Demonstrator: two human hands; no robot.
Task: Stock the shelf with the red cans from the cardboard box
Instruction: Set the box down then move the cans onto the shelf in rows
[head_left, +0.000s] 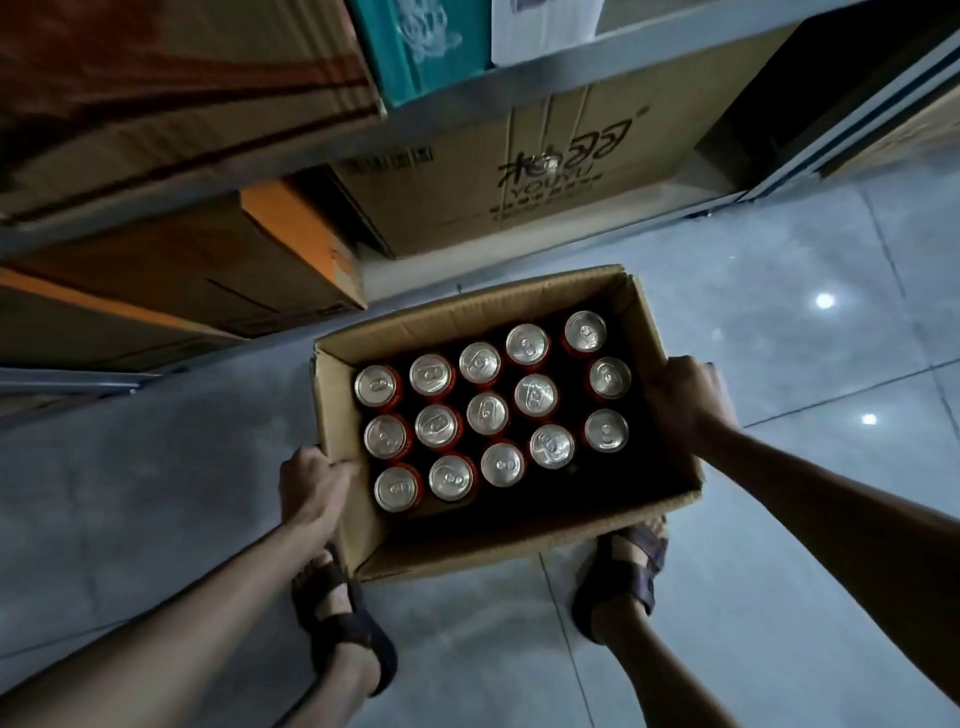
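**Inspector:** Where is the cardboard box (467, 551) sitting, and what is it carrying?

**Operator:** It is being held open-topped between both hands, in front of the shelf (545, 70) and over the grey tiled floor (779, 312); its near wall is covering the toes of the left sandal (343, 618) and the right sandal (634, 566), so it appears to be raised off the tiles; the red cans (487, 413) are standing upright inside it in three rows of five, silver tops facing up; they are crowding toward the far and left walls, and a dark strip of box bottom is showing along the near and right walls.

**Inspector:** How is the left hand (311, 488) engaging?

**Operator:** It is gripping the left wall close to the near corner; its fingers are curling against the cardboard at the rim.

**Inspector:** And the right hand (685, 400)?

**Operator:** It is gripping the right wall toward the far end; its fingers are curling round the rim, back of the hand facing up.

**Inspector:** What is occupying the shelf?

**Operator:** Cartons are filling it; a brown carton printed YOUYU (545, 171) is sitting on the lowest level, just behind the box; an orange-edged carton (291, 223) is lying to its left; a teal carton (415, 47) and a white carton (540, 26) are resting on the level above.
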